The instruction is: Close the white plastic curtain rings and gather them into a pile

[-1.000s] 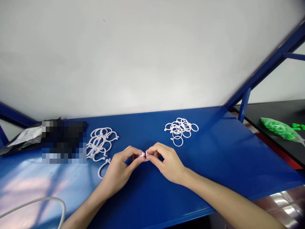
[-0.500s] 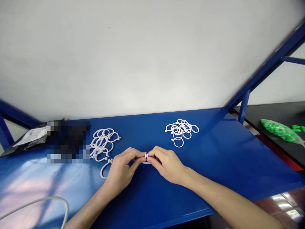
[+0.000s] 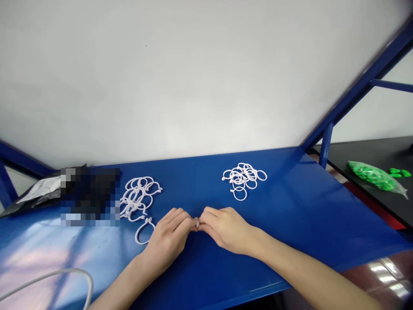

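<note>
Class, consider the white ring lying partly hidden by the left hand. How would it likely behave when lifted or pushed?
The white ring is probably fairly stiff, as it keeps a smooth round curve. Its thin, hollow hoop suggests it is light. Pushed, it would likely slide rather than roll, since it appears to lie flat on the glossy blue table.

On the table (image 3: 258, 262), a left heap of rings (image 3: 137, 190) lies beside a packet (image 3: 45, 188) farther left, a loose ring (image 3: 137, 236) just nearer; a right heap of rings (image 3: 244, 173) lies opposite. The left hand (image 3: 171, 234) and right hand (image 3: 230, 230) meet between, nearer.
</note>
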`<control>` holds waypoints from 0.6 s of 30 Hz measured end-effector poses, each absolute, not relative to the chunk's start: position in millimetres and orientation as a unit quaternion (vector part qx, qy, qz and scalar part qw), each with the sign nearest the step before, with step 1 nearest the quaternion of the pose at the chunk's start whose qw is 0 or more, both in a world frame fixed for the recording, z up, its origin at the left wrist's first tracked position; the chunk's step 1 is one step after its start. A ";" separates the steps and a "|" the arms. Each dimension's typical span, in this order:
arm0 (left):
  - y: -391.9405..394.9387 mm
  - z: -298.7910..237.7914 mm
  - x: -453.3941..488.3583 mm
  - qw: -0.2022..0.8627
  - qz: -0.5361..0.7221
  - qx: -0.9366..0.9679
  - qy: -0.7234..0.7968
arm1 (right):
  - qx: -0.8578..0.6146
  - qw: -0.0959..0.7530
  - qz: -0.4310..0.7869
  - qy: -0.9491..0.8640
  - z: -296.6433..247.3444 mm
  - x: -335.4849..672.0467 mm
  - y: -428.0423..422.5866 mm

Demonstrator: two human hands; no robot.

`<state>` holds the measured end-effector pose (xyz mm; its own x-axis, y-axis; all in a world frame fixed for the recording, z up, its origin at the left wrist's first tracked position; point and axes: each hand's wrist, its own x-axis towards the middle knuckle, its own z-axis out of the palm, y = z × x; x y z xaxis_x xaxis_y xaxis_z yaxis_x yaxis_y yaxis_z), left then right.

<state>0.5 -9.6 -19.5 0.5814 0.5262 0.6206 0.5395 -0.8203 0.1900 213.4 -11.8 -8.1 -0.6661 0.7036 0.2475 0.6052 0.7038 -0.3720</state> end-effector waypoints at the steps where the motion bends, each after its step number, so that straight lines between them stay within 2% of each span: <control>1: -7.6 -19.6 -0.3 0.002 -0.347 -0.888 -0.302 | -0.366 0.196 0.120 -0.902 -7.4 213.1 -11.1; 5: 10.0 -21.4 -13.0 0.015 -0.319 -0.873 -0.368 | -0.410 0.208 0.026 -0.888 -1.3 217.2 -3.3; 9: 33.0 -27.2 -40.6 0.121 -0.263 -0.800 -0.525 | -0.596 0.132 -0.080 -0.788 13.5 239.7 12.3; 14: 42.9 -33.6 -63.2 0.164 -0.147 -0.771 -0.598 | -0.725 0.032 -0.066 -0.685 28.8 272.1 27.8; 18: 40.2 -31.9 -62.8 0.163 -0.150 -0.779 -0.587 | -0.735 0.018 -0.035 -0.677 29.0 281.1 31.6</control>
<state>-62.8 40.2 -31.9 0.2658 0.8651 0.4254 0.9631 -0.2578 -0.0775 281.1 31.6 29.0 0.0804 0.9938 0.0762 0.9964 -0.0822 0.0204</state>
